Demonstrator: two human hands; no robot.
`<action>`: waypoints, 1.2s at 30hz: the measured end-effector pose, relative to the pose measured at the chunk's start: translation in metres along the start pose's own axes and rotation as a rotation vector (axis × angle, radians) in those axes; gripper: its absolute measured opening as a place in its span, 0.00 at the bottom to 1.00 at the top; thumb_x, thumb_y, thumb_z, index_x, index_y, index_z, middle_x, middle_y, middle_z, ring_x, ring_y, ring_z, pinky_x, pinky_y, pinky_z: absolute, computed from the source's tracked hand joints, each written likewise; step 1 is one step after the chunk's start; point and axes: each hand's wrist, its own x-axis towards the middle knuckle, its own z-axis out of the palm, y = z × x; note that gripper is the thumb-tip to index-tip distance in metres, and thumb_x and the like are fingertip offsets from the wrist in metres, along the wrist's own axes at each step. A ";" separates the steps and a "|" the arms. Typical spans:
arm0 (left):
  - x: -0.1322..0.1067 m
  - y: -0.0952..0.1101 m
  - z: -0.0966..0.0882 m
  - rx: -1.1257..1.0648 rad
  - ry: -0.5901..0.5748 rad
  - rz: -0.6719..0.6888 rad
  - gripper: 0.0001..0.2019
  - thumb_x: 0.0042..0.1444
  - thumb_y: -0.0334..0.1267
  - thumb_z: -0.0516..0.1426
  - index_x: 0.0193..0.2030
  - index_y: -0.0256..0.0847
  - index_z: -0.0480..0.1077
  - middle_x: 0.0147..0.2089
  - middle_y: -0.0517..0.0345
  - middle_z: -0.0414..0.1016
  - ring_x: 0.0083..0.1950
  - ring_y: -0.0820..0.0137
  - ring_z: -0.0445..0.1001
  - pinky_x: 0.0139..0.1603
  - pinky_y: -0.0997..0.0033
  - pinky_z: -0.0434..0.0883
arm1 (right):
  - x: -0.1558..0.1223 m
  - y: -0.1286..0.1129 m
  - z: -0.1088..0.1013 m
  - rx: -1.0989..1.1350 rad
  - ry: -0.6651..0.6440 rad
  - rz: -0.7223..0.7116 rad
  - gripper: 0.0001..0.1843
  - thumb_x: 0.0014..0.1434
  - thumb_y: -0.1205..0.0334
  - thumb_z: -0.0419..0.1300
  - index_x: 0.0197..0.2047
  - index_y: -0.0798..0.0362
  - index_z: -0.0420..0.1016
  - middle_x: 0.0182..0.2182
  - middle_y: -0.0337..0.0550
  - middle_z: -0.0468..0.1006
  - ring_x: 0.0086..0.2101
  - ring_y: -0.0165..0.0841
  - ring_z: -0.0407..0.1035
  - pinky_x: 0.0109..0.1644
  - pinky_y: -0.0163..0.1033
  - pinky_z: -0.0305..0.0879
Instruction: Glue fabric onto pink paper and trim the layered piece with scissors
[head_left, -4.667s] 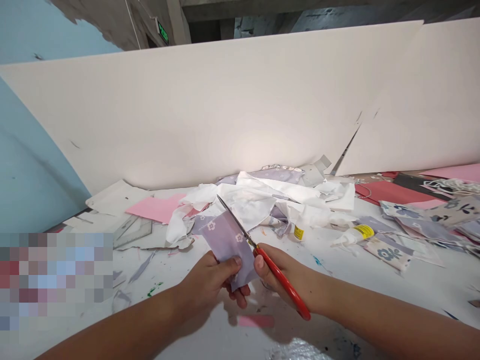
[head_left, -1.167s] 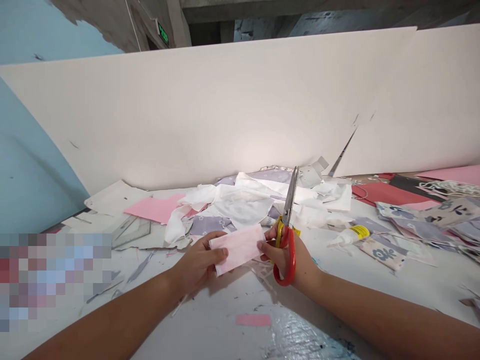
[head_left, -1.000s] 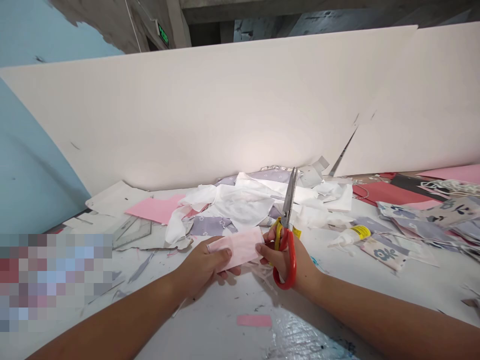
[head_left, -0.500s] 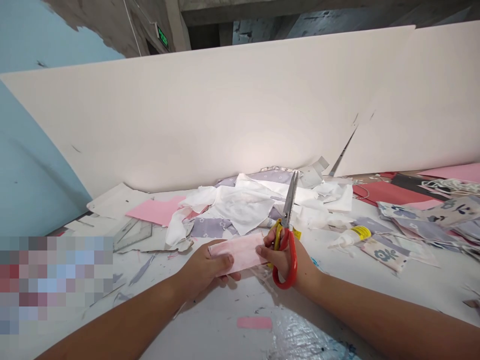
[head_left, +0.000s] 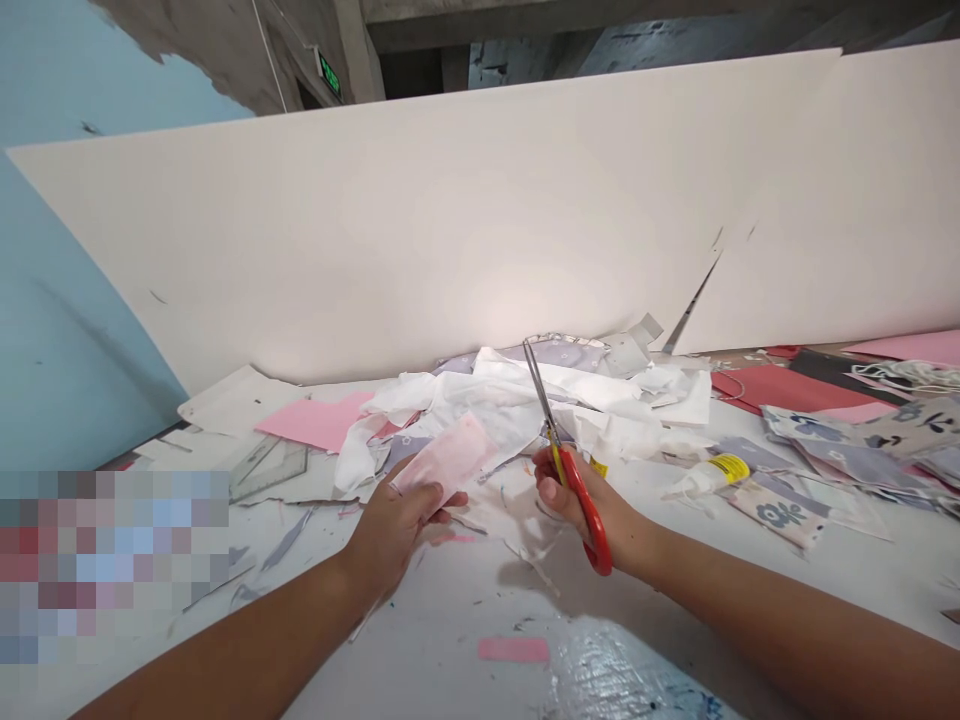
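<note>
My left hand (head_left: 405,520) pinches a light pink strip (head_left: 450,455) between thumb and fingers; its far end tilts up to the right. I cannot tell whether the strip is cloth or paper. In my right hand (head_left: 585,505) is a pair of scissors (head_left: 577,500) with red and yellow handles, their blades pointing up and away. The blades are nearly closed and stand apart from the strip. A small pink piece (head_left: 514,650) lies flat on the table below the hands.
White cloth scraps (head_left: 495,390) heap up behind the hands. A glue bottle (head_left: 709,475) and a flowered fabric piece (head_left: 780,512) lie to the right. Pink paper (head_left: 319,420) and a clear set square (head_left: 274,465) are at left. A white board (head_left: 450,240) stands across the back.
My right hand has let go of the pink strip and moved slightly right, the scissors tilting left. My left hand has turned the strip so its far end points upward.
</note>
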 end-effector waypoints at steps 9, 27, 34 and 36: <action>-0.002 0.003 0.003 0.008 0.066 0.024 0.10 0.44 0.33 0.56 0.36 0.39 0.68 0.21 0.62 0.70 0.38 0.66 0.74 0.27 0.78 0.68 | 0.004 -0.005 0.007 0.158 -0.043 -0.003 0.22 0.53 0.41 0.48 0.31 0.53 0.65 0.26 0.40 0.65 0.27 0.31 0.61 0.33 0.39 0.62; -0.014 0.042 0.007 0.116 0.085 0.245 0.12 0.46 0.40 0.58 0.38 0.40 0.65 0.30 0.59 0.71 0.41 0.61 0.73 0.31 0.73 0.67 | -0.007 -0.012 -0.001 0.078 -0.216 0.084 0.38 0.43 0.29 0.44 0.46 0.50 0.63 0.34 0.45 0.67 0.38 0.39 0.62 0.42 0.46 0.59; -0.017 0.047 0.011 0.175 0.106 0.223 0.17 0.44 0.43 0.58 0.41 0.39 0.64 0.34 0.53 0.73 0.46 0.56 0.71 0.31 0.70 0.68 | -0.007 -0.008 -0.001 0.074 -0.244 0.004 0.32 0.49 0.34 0.44 0.44 0.51 0.63 0.31 0.42 0.64 0.33 0.34 0.59 0.40 0.44 0.58; -0.017 0.048 0.012 0.182 0.101 0.224 0.18 0.45 0.44 0.58 0.42 0.39 0.64 0.35 0.52 0.74 0.45 0.56 0.71 0.31 0.70 0.68 | -0.006 -0.009 -0.001 0.072 -0.241 -0.021 0.30 0.49 0.35 0.45 0.44 0.51 0.64 0.30 0.41 0.64 0.32 0.33 0.59 0.38 0.42 0.59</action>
